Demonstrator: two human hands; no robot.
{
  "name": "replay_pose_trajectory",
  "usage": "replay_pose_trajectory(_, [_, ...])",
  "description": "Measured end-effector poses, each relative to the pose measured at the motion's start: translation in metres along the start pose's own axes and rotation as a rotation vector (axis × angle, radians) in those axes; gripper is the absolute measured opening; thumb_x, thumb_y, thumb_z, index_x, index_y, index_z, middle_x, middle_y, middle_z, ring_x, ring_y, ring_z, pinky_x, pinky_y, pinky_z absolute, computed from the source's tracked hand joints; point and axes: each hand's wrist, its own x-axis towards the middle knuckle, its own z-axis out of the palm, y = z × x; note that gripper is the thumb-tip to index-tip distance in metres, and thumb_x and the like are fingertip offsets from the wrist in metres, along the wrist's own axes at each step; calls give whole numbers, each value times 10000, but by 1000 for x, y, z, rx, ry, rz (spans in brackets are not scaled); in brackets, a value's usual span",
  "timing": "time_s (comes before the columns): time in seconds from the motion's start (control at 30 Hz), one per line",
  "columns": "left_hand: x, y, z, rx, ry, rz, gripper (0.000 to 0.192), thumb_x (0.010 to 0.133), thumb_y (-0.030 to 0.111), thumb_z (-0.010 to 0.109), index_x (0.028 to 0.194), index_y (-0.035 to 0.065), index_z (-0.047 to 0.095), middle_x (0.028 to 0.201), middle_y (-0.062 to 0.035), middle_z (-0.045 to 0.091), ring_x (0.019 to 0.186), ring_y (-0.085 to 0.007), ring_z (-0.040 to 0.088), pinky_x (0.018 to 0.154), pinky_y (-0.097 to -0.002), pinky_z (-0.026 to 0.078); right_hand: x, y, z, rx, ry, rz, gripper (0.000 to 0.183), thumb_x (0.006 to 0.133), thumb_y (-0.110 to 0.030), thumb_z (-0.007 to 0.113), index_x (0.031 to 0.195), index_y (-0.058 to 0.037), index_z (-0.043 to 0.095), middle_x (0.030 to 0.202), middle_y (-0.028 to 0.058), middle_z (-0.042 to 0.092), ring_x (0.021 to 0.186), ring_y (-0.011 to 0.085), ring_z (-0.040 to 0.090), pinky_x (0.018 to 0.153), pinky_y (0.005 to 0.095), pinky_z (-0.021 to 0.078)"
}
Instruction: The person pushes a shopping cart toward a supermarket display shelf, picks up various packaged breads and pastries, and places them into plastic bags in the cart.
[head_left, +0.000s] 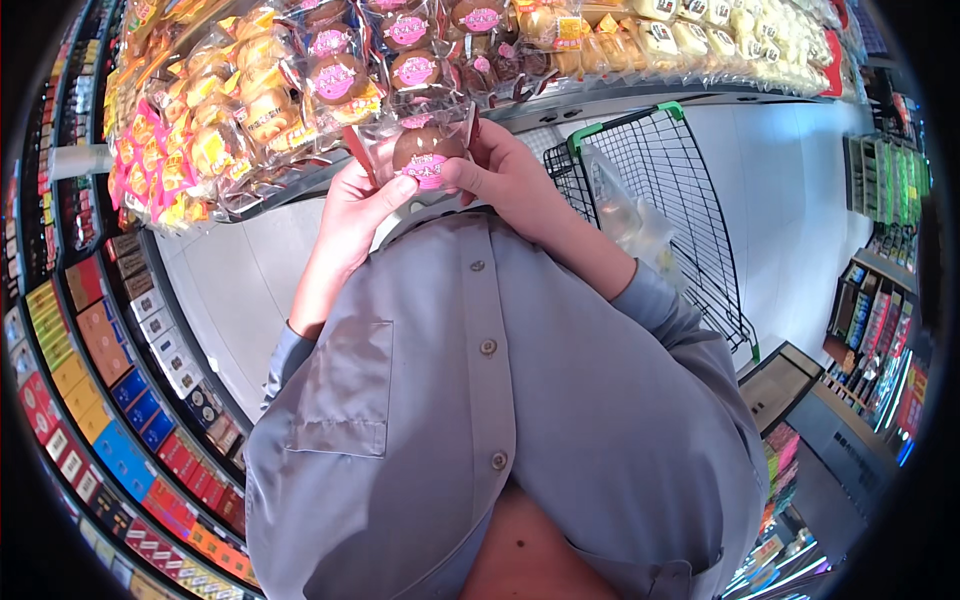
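Both hands hold a clear plastic packet with a round brown cake (426, 154) and a pink printed label, just in front of a display of packaged baked goods. My left hand (365, 196) grips the packet's left side, its thumb over the front. On the other side, my right hand (501, 169) has its thumb on the front and its fingers partly hidden behind the packet. Similar packets of brown cakes (335, 78) lie in rows on the display beyond. To their left are packets of yellowish buns (264, 112).
A black wire shopping cart (679, 169) with green corners stands to the right, a clear plastic bag (634, 221) inside it. Shelves of coloured boxes (131, 457) curve along the left. White-wrapped packets (694, 37) fill the display's right part, above its front edge.
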Motion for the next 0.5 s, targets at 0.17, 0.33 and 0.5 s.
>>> replay_pose_trajectory(0.17, [1, -12, 23, -86, 58, -15, 373, 929, 160, 641, 1264, 19, 558, 1151, -51, 652, 1054, -128, 601, 928, -308, 466, -3, 2, -23, 4, -48, -10, 324, 889, -303, 703, 1045, -57, 560, 823, -30, 586, 716, 37, 529, 596, 208, 445])
replay_pose_trajectory(0.33, [10, -27, 43, -71, 69, -61, 337, 933, 160, 634, 1234, 19, 578, 1129, -49, 661, 1017, -128, 614, 903, -308, 483, -14, -2, -47, 28, -18, 32, 281, 884, -254, 708, 1031, -62, 565, 823, -24, 590, 709, 36, 532, 580, 201, 439])
replay_pose_trajectory(0.5, [24, -35, 67, -33, 65, -97, 323, 935, 164, 632, 1221, 20, 584, 1106, -46, 668, 978, -122, 625, 878, -302, 492, -25, -1, -76, 41, 8, 38, 282, 879, -238, 716, 1038, -58, 567, 833, -25, 598, 706, 35, 533, 582, 199, 438])
